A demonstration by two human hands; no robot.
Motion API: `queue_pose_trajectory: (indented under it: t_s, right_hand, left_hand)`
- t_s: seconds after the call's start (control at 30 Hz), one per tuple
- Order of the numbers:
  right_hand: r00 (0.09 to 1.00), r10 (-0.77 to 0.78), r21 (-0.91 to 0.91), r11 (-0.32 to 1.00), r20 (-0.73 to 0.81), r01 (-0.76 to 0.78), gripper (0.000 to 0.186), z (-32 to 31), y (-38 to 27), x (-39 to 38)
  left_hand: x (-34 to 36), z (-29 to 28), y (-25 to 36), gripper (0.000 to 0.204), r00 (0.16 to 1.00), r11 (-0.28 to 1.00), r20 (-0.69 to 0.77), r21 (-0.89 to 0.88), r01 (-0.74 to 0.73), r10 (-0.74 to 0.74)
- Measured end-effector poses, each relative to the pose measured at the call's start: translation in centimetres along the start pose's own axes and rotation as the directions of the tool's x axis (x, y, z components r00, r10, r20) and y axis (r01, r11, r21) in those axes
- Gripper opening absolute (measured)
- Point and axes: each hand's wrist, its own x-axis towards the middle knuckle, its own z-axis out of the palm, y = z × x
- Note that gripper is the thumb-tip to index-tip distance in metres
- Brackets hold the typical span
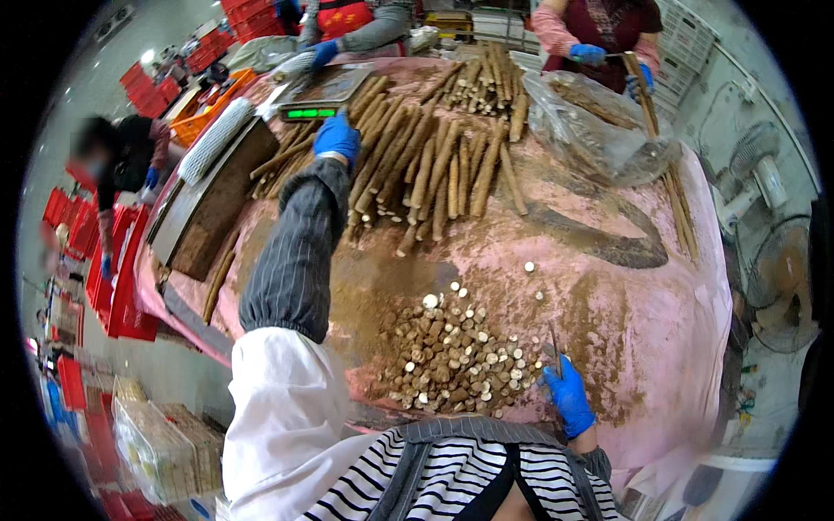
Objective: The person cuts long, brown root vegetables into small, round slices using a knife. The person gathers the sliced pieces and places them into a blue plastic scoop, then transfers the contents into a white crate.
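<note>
Stretched far forward, my left hand (336,139) wears a blue glove and is at the front corner of a digital scale (306,108) with a lit green display. Its fingers are mostly hidden behind the back of the hand. Beside it lies a pile of long brown yams (408,165) with white cut ends. My right hand (568,401), also gloved in blue, is closed round a knife (554,347), blade pointing away from me. Left of the knife spreads a heap of short cut yam ends (456,360), brown-skinned with white faces.
A pink cloth (643,347), smeared with soil, covers the table. At the far right a clear plastic bag (599,130) holds more yams. A metal box (213,208) and a white foam net sleeve (217,139) lie left. Co-workers stand across the table; fans (754,165) stand right.
</note>
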Motion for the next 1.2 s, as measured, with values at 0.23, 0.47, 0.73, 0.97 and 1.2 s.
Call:
queue_pose_trajectory:
  t_s: [0.23,0.47,0.73,0.97,1.2]
  right_hand:
    - [0.866,-0.235,-0.414,0.91,-0.442,0.035,0.036,-6.8,5.3,-0.3]
    - [0.683,-0.411,-0.718,0.651,-0.604,-0.244,0.042,-9.6,2.9,0.2]
    - [0.742,-0.524,-0.564,0.79,-0.418,0.24,0.049,0.6,2.4,5.4]
    - [0.792,-0.605,-0.337,0.765,-0.083,0.549,0.05,6.0,-1.0,4.3]
    - [0.631,-0.563,-0.663,0.742,-0.534,0.101,0.045,-2.8,1.8,13.6]
  left_hand:
    - [1.7,5.4,-4.4,0.059,0.997,0.952,-0.048,0.301,-0.049,0.067]
    - [-12.7,6.1,11.0,0.037,0.736,0.737,0.237,-0.475,-0.481,0.634]
    - [-22.5,17.3,17.2,0.05,0.393,0.503,0.317,-0.59,-0.632,0.864]
    - [-29.0,6.6,10.4,0.041,0.159,0.41,0.38,-0.868,-0.281,0.911]
    - [-29.2,0.8,0.2,0.041,0.763,0.753,0.325,-0.584,-0.303,0.558]
